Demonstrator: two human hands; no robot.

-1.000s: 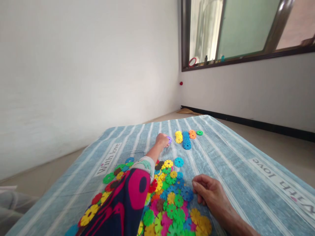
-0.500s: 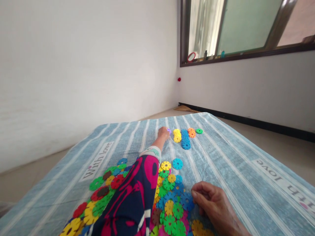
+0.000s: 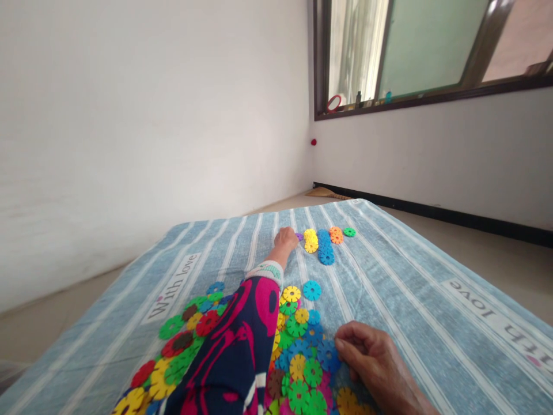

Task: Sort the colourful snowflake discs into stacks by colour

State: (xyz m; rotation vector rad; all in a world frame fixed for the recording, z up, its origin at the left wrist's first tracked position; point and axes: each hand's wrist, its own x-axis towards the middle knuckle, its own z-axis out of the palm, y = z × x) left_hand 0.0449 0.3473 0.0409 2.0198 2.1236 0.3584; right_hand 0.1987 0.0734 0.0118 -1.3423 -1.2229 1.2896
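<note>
My left hand [image 3: 286,237] reaches to the far part of the bed-like surface, its fingers closed at a purple slotted plastic disc [image 3: 299,237], mostly hidden behind them. Just right of it lie overlapping yellow discs [image 3: 310,241], a longer row of blue discs [image 3: 326,248], orange discs [image 3: 336,235] and a single green disc [image 3: 349,232]. My right hand [image 3: 374,357] rests low on the right with curled fingers, thumb against the fingertips, beside a blue disc [image 3: 328,353] at the pile's edge. Whether anything is between those fingers is hidden.
A loose pile of mixed-colour discs [image 3: 298,369] spreads under and around my left sleeve [image 3: 233,346]. A light-blue disc [image 3: 311,290] lies at its far edge. Everything lies on a striped blue cloth [image 3: 401,276]. A white wall [image 3: 151,115] and a window [image 3: 427,52] stand beyond.
The purple disc now sits slightly lower and flatter beside my left hand, which has shifted a little. My right hand stays in nearly the same place. The view tilts slightly.
</note>
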